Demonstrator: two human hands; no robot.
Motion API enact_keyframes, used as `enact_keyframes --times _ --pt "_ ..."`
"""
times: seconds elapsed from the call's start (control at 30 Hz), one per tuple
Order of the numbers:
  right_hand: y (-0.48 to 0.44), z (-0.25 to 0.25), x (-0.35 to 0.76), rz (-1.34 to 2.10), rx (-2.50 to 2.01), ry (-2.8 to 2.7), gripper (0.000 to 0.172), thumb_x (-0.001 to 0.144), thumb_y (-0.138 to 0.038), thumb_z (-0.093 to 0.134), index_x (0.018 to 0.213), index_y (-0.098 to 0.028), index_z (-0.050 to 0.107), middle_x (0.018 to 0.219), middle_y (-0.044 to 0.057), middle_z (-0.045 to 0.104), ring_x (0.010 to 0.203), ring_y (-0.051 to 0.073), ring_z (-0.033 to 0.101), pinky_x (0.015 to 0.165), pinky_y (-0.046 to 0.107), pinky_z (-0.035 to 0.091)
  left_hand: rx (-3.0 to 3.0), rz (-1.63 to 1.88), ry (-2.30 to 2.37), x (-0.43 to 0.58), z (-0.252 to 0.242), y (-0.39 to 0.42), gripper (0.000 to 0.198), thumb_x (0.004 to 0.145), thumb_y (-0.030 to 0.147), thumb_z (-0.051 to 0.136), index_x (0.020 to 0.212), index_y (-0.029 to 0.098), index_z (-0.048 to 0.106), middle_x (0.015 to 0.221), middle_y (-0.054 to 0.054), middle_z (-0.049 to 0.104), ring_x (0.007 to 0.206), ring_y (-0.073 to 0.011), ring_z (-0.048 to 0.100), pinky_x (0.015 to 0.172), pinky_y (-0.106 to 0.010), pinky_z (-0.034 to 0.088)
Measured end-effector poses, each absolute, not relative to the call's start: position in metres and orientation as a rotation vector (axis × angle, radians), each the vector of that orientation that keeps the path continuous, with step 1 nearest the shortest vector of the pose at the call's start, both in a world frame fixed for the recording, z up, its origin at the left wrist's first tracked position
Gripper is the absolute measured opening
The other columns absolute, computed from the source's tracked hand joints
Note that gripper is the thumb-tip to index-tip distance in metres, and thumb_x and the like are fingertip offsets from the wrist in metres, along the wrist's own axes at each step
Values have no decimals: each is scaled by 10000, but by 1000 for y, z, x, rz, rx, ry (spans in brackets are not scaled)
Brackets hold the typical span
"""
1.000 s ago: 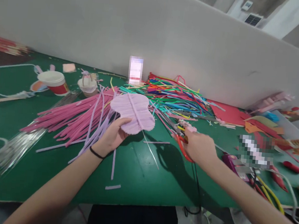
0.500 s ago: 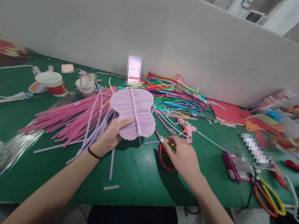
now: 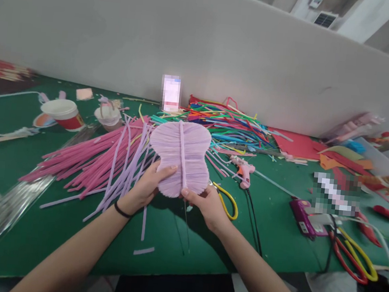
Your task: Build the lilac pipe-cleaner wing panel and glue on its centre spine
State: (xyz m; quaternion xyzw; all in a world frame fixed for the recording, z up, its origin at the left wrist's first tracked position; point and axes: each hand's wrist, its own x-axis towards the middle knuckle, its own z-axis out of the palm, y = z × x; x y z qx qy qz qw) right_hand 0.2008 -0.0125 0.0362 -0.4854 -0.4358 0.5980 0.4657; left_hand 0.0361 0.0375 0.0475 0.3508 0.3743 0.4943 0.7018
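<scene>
A lilac butterfly made of fuzzy pipe cleaners (image 3: 196,157) is held up in front of me, with a strip down its middle and thin wire ends hanging from the bottom. My left hand (image 3: 147,185) grips its lower left edge, thumb on the face. At the bottom right, my right hand (image 3: 209,205) pinches the edge by the end of the middle strip. Scissors with a yellow handle (image 3: 232,202) lie on the table just beyond my right hand, which partly hides them. Lilac pipe cleaners (image 3: 118,175) lie to the left.
Pink pipe cleaners (image 3: 86,158) and a mixed-colour heap (image 3: 237,127) lie behind. A pink glue gun (image 3: 245,171) with a black cord rests at right, near a purple box (image 3: 303,216) and larger scissors (image 3: 356,253). A paper cup (image 3: 66,117) stands at left.
My right hand has let go of the scissors, which now lie on the table, and has taken hold of the butterfly's bottom edge. The butterfly has shifted slightly right and down.
</scene>
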Motion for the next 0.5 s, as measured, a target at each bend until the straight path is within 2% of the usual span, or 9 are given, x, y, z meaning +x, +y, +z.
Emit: enact_keyframes --times 0.2,0.37,0.5 --pt "-15 32 201 1477 -1146 -1042 297 662 -385 816 883 -200 743 823 16 728 721 145 631 719 283 499 704 1271 754 38 41 46 537 830 590 599 1193 198 653 1059 -79 744 1080 -279 661 919 -363 541" --pt "-19 26 199 1495 -1150 -1041 296 659 -384 820 854 -178 735 792 23 719 695 146 625 706 292 512 726 1437 740 34 45 55 569 866 612 534 1269 216 603 1209 -72 692 1173 -245 611 991 -342 488" --pt "-21 26 196 1508 -1164 -1092 297 658 -389 822 833 -168 729 793 35 722 710 159 634 724 305 521 713 1311 709 27 50 52 572 847 593 578 1259 197 604 1203 -90 694 1170 -260 613 988 -357 489"
